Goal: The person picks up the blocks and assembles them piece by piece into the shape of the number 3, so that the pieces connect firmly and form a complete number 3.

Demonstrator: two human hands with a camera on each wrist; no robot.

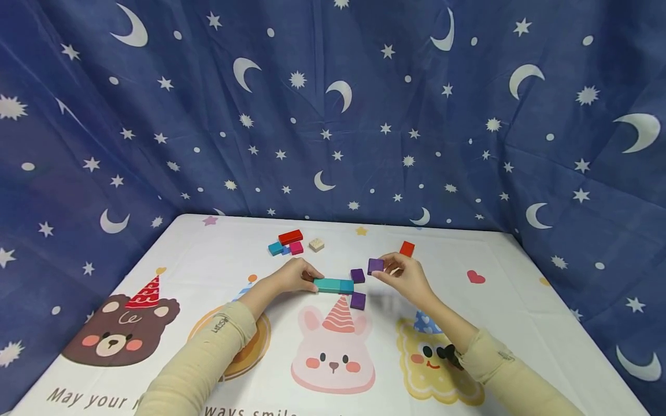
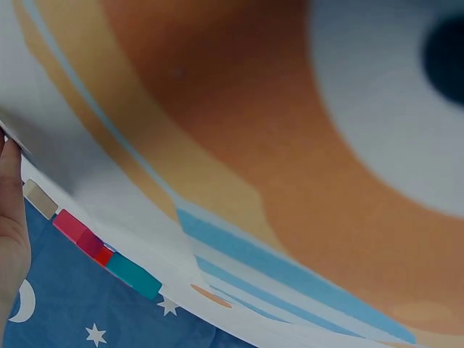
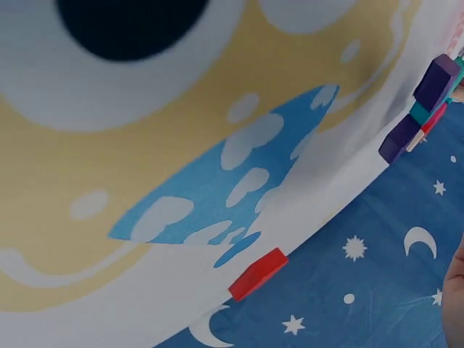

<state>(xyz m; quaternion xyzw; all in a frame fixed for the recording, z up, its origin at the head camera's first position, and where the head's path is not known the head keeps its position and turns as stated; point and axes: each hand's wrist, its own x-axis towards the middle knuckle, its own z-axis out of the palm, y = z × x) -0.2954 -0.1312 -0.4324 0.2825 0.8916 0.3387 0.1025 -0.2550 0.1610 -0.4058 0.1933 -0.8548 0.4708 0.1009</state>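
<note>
My left hand (image 1: 298, 276) pinches the left end of a long teal block (image 1: 328, 285) that lies on the table. A shorter blue block (image 1: 346, 286) sits against its right end. Two purple blocks lie by that blue end, the far purple block (image 1: 357, 275) behind it and the near purple block (image 1: 358, 301) in front. Between thumb and fingers, my right hand (image 1: 408, 280) holds another purple block (image 1: 376, 266) just to their right. Each wrist view shows only part of its hand at the edge, the left hand (image 2: 11, 225) and the right hand (image 3: 454, 297).
Behind my left hand is a group of blocks: a red block (image 1: 290, 237), a blue block (image 1: 276, 248), a pink block (image 1: 296, 248) and a beige block (image 1: 316, 245). An orange-red block (image 1: 407, 248) lies beyond my right hand. A starry blue curtain (image 1: 364, 179) borders the table.
</note>
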